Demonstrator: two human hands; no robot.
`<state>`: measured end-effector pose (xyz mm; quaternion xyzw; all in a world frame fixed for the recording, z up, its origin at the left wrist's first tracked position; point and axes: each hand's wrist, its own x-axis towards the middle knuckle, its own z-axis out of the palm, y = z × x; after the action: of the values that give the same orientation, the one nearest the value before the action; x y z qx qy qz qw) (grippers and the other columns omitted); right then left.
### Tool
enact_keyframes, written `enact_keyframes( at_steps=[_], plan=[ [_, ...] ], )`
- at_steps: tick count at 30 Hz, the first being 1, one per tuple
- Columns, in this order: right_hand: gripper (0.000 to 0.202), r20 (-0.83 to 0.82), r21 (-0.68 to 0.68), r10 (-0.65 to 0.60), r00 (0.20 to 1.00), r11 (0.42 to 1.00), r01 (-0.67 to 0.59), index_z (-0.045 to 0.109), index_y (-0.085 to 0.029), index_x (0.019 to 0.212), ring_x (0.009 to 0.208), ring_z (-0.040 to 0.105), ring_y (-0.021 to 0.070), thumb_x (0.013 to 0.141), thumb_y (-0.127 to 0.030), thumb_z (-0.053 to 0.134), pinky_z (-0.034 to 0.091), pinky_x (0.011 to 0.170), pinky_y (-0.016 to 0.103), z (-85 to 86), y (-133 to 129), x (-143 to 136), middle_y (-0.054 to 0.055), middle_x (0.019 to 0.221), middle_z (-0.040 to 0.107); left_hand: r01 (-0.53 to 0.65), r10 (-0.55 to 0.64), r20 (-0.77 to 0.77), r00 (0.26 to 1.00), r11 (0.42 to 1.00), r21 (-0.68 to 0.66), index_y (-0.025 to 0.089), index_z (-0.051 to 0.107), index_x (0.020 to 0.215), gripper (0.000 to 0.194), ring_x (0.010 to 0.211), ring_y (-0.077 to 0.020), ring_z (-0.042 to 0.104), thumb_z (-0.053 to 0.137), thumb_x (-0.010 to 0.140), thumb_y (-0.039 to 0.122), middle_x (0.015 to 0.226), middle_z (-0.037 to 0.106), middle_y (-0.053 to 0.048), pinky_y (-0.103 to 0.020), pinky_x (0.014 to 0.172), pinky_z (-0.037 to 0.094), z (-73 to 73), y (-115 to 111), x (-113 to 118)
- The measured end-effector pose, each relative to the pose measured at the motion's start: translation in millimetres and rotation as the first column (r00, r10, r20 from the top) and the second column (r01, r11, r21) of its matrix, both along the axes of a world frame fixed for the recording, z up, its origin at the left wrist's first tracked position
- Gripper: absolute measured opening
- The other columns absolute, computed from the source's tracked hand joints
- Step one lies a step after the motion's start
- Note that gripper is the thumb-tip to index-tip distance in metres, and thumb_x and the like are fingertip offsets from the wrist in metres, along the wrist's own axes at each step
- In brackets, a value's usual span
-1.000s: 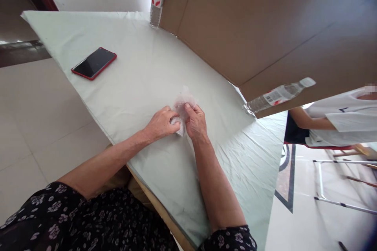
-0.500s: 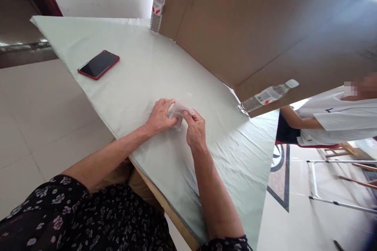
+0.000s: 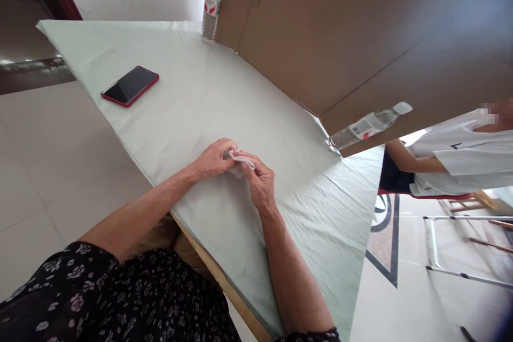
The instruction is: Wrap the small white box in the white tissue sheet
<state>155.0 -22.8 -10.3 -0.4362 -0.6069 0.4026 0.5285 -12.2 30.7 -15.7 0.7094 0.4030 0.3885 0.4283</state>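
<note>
A thin, whitish, translucent plastic piece [image 3: 243,161], perhaps a small bag, is gathered between my hands just above the pale green cloth of the table [image 3: 192,96]. My left hand [image 3: 217,158] pinches its left end, with the fingers curled around it. On the other side, my right hand [image 3: 261,182] grips the right end between thumb and fingers. Part of the plastic hangs below the fingers, and whether anything is inside it cannot be made out.
A phone with a red case [image 3: 130,86] lies at the left. One water bottle [image 3: 211,5] stands at the back, another [image 3: 366,128] at the right, both beside a tall cardboard panel [image 3: 320,32]. A person in a white shirt [image 3: 452,155] sits beyond it.
My hands have drawn closer together, and the plastic between them is now bunched into a narrower strip. The left fingers have closed more tightly. The whole view has shifted slightly.
</note>
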Motion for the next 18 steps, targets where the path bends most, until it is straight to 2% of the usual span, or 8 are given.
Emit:
enact_keyframes(
  at_steps=[10,18],
  plan=[
    [0.018,0.077,0.102,-0.038,0.996,0.994,0.030,0.079,-0.037,0.105,0.129,0.062,0.0242,0.095,-0.042,0.064,0.044,0.115,0.048,-11.0,-6.7,-3.9,0.002,0.125,0.072,0.152,-0.147,0.044,0.988,0.977,-0.148,0.020,0.056,0.084,0.025,0.078,-0.0158,0.059,0.072,0.071,0.035,0.093,0.067,-0.003,-0.027,0.068,0.046,4.0,3.8,-11.1],
    [0.021,0.175,0.109,-0.078,0.981,0.992,0.059,0.078,-0.037,0.111,0.137,0.056,0.0232,0.097,-0.038,0.063,0.041,0.119,0.049,-17.6,-12.9,-0.5,0.002,0.132,0.069,0.190,-0.195,-0.023,0.981,0.974,-0.127,0.020,0.061,0.090,0.022,0.084,-0.0176,0.061,0.067,0.074,0.034,0.099,0.069,-0.004,-0.029,0.072,0.048,6.3,6.6,-18.5]
  ],
)
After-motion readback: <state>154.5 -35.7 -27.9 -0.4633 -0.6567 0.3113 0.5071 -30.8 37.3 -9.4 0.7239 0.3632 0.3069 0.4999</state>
